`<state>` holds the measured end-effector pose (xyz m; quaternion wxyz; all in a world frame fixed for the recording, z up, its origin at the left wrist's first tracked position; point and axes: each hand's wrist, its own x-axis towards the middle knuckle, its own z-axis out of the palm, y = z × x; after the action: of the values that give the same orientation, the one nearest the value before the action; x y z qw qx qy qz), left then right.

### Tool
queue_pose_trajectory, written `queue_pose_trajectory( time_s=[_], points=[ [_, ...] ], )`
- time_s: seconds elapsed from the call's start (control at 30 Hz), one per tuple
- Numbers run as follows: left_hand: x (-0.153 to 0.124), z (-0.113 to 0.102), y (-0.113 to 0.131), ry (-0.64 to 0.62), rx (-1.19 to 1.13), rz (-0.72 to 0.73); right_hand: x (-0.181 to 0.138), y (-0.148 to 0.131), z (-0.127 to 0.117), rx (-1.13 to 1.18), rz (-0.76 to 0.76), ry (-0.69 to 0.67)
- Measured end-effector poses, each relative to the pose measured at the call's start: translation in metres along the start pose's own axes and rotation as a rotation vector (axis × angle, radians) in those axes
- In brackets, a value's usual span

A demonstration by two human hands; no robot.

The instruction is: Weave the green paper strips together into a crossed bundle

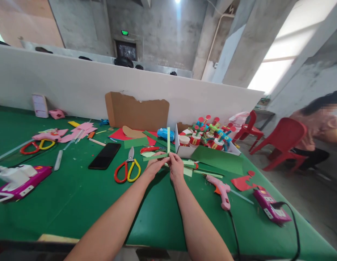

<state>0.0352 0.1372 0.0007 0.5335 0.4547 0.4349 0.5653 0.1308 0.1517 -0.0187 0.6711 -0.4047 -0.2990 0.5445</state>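
My left hand [155, 165] and my right hand [176, 166] meet above the green table. Between their closed fingers are two paper strips at a right angle: a green paper strip [154, 157] points left, and a light green paper strip [168, 139] stands upright. The fingers hide the spot where the strips meet. Left of my hands lie scissors [128, 168] with one red and one yellow handle. On the right a pink glue gun [221, 190] rests with its nozzle toward my hands. Beyond them, a white box [181, 150] holds several small paper-and-spring figures [211, 132].
A black phone [104, 156] lies at left. Purple power strips sit at the left [28, 183] and right [270, 206], with cords. Brown cardboard [138, 110] leans on the white partition [76, 79]. Green card [218, 159] lies before the box. A person sits beyond red chairs [285, 137].
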Motion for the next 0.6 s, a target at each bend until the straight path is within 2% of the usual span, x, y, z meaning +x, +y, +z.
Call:
queue_pose_trajectory(
  time_s=[0.13,0.27,0.37,0.47,0.6],
  points=[
    [0.005,-0.003,-0.003,0.075,0.058,0.020,-0.004,0.000,0.004,-0.003,0.012,-0.036],
    [0.008,-0.006,-0.007,0.140,0.090,0.027,-0.004,-0.007,0.003,0.003,0.088,-0.082],
    [0.008,-0.007,-0.006,0.132,0.122,0.038,-0.003,-0.013,0.000,-0.024,0.123,-0.139],
    [0.008,-0.007,-0.005,0.112,0.149,0.043,-0.003,-0.015,-0.003,-0.110,0.073,-0.185],
    [0.010,-0.007,-0.006,0.116,0.112,0.118,0.000,-0.013,-0.004,-0.149,0.016,-0.143]
  ],
)
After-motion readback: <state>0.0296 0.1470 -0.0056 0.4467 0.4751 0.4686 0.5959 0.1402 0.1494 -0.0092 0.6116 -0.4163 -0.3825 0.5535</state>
